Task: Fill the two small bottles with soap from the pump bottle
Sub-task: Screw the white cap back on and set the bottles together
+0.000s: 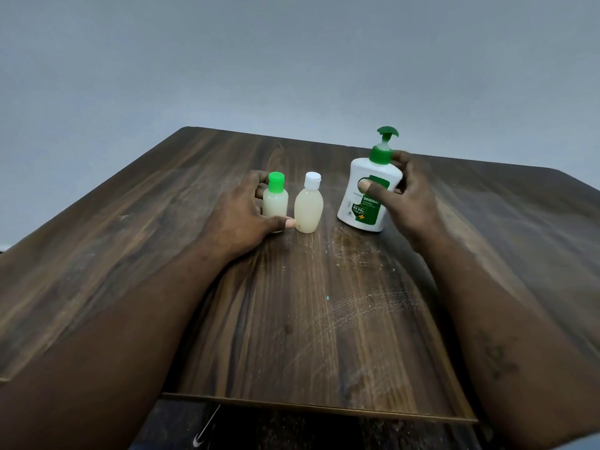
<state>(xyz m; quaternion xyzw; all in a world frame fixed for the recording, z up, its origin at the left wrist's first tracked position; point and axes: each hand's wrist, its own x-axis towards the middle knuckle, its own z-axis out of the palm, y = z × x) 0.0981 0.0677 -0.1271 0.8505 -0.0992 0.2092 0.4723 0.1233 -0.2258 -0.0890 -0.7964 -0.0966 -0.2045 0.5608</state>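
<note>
A dark wooden surface (324, 319) with scuff marks carries three bottles, all upright, set toward its far side in front of a plain grey wall (292, 60).

The left hand (242, 211) holds the small green-capped bottle (275, 203). Its fingers curl round the back near the cap, and its thumb lies across the front at the base. The tip of the thumb reaches the foot of the small white-capped bottle (308, 207), which stands just beside the first, on its right. Both small bottles have their caps on and are filled nearly to the neck with pale, cloudy liquid.

The right hand (410, 196) grips the pump bottle (358, 211), which is white with a green pump head and a green label. The thumb presses on the front label, and the fingers wrap round the far side up near the green collar. The pump bottle stands on the surface to the right of the two small bottles, apart from them, tilted slightly. Both forearms stretch forward over the near edge of the surface.
</note>
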